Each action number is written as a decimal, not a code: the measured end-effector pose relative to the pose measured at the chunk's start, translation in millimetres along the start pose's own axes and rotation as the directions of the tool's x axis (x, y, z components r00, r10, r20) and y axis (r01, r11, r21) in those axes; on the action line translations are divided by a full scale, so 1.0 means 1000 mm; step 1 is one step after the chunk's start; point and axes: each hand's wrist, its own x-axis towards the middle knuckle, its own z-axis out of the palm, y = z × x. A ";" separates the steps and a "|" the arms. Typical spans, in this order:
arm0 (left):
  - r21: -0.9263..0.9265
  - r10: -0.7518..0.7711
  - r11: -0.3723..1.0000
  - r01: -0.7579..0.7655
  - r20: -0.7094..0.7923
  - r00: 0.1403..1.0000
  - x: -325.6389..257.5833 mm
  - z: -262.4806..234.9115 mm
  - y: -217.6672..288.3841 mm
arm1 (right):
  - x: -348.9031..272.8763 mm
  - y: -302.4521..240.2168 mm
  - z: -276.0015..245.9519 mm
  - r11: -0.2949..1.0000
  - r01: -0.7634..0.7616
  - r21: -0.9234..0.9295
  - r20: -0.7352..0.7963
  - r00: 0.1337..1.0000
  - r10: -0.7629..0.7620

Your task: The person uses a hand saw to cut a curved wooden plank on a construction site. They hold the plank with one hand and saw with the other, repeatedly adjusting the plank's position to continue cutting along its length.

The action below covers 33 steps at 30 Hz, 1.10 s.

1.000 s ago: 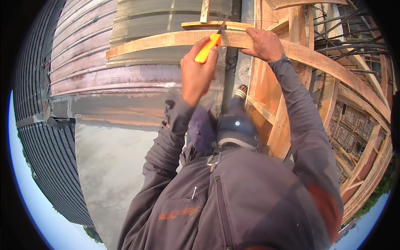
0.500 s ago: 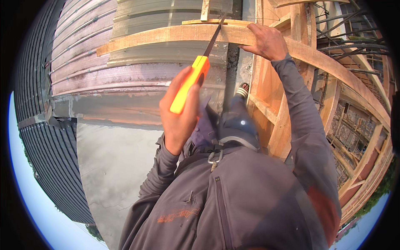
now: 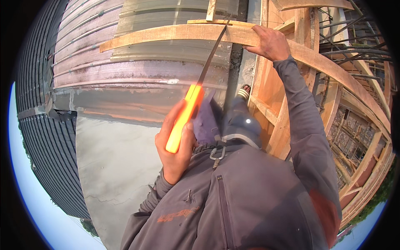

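My left hand (image 3: 177,137) is wrapped round the orange-yellow handle of a hand saw (image 3: 192,99). Its dark blade slants away from me, and the far end crosses a long wooden plank (image 3: 162,34) that looks curved in this view. My right hand (image 3: 273,43) grips that same plank to the right of the blade, with the fingers over its far edge. A thin wooden strip (image 3: 202,21) lies just beyond the plank, close to the blade's tip.
Corrugated roof sheets (image 3: 89,54) spread out at the far left, with a grey concrete slab (image 3: 114,158) nearer me. Timber formwork (image 3: 271,83) stands at the right, beside bent steel bars (image 3: 354,52). My sandalled foot (image 3: 244,90) rests beside the formwork.
My left hand has drawn the saw back toward me, so more of the blade shows on my side of the plank. My right hand keeps its grip on the plank.
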 end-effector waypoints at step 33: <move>-0.171 -0.008 0.985 0.012 0.027 1.000 0.169 0.076 -0.051 | 0.023 -0.013 0.004 0.993 -0.025 -0.112 -0.023 0.999 0.022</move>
